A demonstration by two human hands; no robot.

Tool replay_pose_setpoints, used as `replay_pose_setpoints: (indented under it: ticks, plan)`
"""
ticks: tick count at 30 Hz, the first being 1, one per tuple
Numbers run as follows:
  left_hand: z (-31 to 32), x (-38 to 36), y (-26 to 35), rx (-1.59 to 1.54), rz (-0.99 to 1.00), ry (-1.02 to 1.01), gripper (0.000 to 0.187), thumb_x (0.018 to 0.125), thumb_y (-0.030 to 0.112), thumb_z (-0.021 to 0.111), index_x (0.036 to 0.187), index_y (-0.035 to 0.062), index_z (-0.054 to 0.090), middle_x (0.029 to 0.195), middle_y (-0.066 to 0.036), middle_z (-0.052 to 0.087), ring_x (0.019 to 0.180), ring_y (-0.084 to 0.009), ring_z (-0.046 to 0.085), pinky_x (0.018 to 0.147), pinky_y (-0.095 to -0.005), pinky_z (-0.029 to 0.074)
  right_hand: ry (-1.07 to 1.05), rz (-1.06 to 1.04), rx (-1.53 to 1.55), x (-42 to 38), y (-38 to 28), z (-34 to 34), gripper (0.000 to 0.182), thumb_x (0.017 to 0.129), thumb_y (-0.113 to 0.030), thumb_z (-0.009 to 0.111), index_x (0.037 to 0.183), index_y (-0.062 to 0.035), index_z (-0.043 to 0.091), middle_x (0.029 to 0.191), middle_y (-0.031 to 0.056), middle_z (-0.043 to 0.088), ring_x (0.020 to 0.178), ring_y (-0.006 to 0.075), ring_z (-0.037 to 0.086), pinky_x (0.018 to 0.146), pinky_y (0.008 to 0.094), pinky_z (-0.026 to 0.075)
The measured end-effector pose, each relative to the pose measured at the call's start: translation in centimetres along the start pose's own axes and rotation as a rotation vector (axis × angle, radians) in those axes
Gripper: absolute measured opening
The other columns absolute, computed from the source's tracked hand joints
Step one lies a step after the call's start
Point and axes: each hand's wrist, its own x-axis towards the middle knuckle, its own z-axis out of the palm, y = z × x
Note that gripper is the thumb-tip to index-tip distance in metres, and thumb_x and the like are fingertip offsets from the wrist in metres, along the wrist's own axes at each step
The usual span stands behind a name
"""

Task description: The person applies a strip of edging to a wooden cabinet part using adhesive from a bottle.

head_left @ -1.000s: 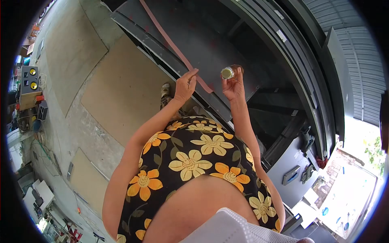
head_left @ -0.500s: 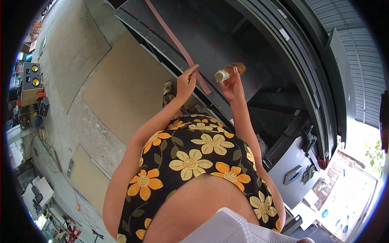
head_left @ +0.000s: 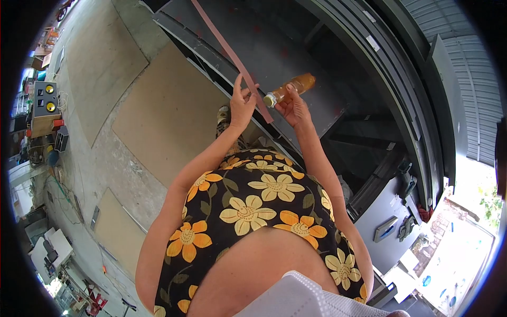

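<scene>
My right hand (head_left: 297, 112) is closed around a clear plastic bottle (head_left: 302, 83) of amber liquid. The bottle lies tilted, its pale neck end pointing down and left toward my other hand. A long flat pink strip (head_left: 228, 48) runs slantwise over the dark grey metal panel (head_left: 264, 39). Near the strip's lower end, my left hand (head_left: 242, 110) pinches it between thumb and fingers, with one finger raised along its left side. The bottle's neck is close to the strip, just right of it.
Dark metal frames (head_left: 406, 100) curve along the right. A grey panel (head_left: 377, 230) with a handle-like piece on it stands at lower right. Flat brown boards (head_left: 163, 105) lie on the concrete floor at left, with a speaker (head_left: 46, 99) beyond them.
My left hand has gone from pointing with a finger beside the strip to pinching it. My right hand has brought the bottle slightly left, and the bottle's body shows more.
</scene>
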Motion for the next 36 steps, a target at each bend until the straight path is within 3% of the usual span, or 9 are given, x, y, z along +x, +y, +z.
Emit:
replay_pose_setpoints:
  ticks: [4,10,12,19,27,30,36]
  plan:
    - [0.4,-0.3,1.0,-0.051,-0.055,0.001,0.058,0.083,-0.002,0.051,0.135,-0.0027,0.027,0.104,-0.013,0.064,0.078,-0.0096,0.061,0.066,-0.0207,0.047,-0.048,-0.058,-0.106,0.4,0.3,-0.3,0.041,0.077,-0.029,0.07,0.107,-0.0085,0.052,0.091,0.005,0.061,0.08,0.0173,0.064,0.064,0.0306,0.055]
    - [-0.6,0.6,0.3,-0.186,-0.238,-0.139,0.045,0.085,0.002,0.05,0.128,-0.005,0.039,0.095,-0.009,0.066,0.072,-0.0055,0.059,0.057,-0.018,0.043,-0.04,-0.176,-0.199,0.0,0.4,1.2,0.042,0.078,-0.024,0.068,0.109,-0.0058,0.046,0.093,0.009,0.062,0.079,0.0181,0.065,0.06,0.0274,0.056]
    - [-0.7,0.6,0.5,-0.18,-0.287,-0.114,0.038,0.085,0.003,0.051,0.122,-0.0032,0.045,0.092,-0.007,0.067,0.069,-0.0047,0.058,0.053,-0.0175,0.04,-0.077,-0.226,-0.228,0.2,0.4,1.6,0.044,0.08,-0.023,0.067,0.113,-0.0067,0.042,0.096,0.0124,0.064,0.076,0.0172,0.066,0.056,0.0228,0.056]
    - [-0.8,0.9,1.0,-0.23,-0.384,-0.061,0.014,0.087,0.01,0.054,0.1,0.0034,0.055,0.085,-0.003,0.067,0.061,-0.0029,0.054,0.048,-0.0172,0.034,-0.154,-0.253,-0.25,-0.2,-0.3,2.8,0.042,0.082,-0.026,0.065,0.111,-0.007,0.041,0.097,0.0152,0.064,0.077,0.0175,0.066,0.055,0.0224,0.057]
    - [-0.7,0.4,0.7,-0.352,-0.425,-0.014,0.011,0.089,0.012,0.053,0.089,0.0047,0.06,0.078,-0.002,0.065,0.053,-0.0046,0.052,0.046,-0.018,0.036,-0.131,-0.14,-0.299,0.8,-0.3,2.3,0.045,0.084,-0.031,0.062,0.113,-0.0063,0.04,0.091,0.0103,0.062,0.073,0.0159,0.066,0.054,0.0224,0.056]
    - [-1.0,0.3,0.4,-0.37,-0.424,0.001,0.012,0.089,0.013,0.053,0.09,0.0043,0.061,0.078,-0.003,0.066,0.052,-0.0048,0.053,0.046,-0.0182,0.037,-0.169,-0.092,-0.318,0.6,-0.5,2.1,0.057,0.077,-0.033,0.069,0.118,-0.0068,0.039,0.097,0.0081,0.057,0.08,0.0173,0.063,0.059,0.0282,0.055]
    - [-2.3,0.7,1.6,-0.383,-0.402,0.007,0.015,0.089,0.014,0.053,0.092,0.0034,0.063,0.073,-0.001,0.063,0.052,-0.0051,0.052,0.046,-0.0181,0.038,-0.212,-0.092,-0.368,0.9,0.0,3.3,0.051,0.077,-0.032,0.068,0.113,-0.0059,0.044,0.095,0.0062,0.057,0.078,0.0159,0.062,0.059,0.0277,0.054]
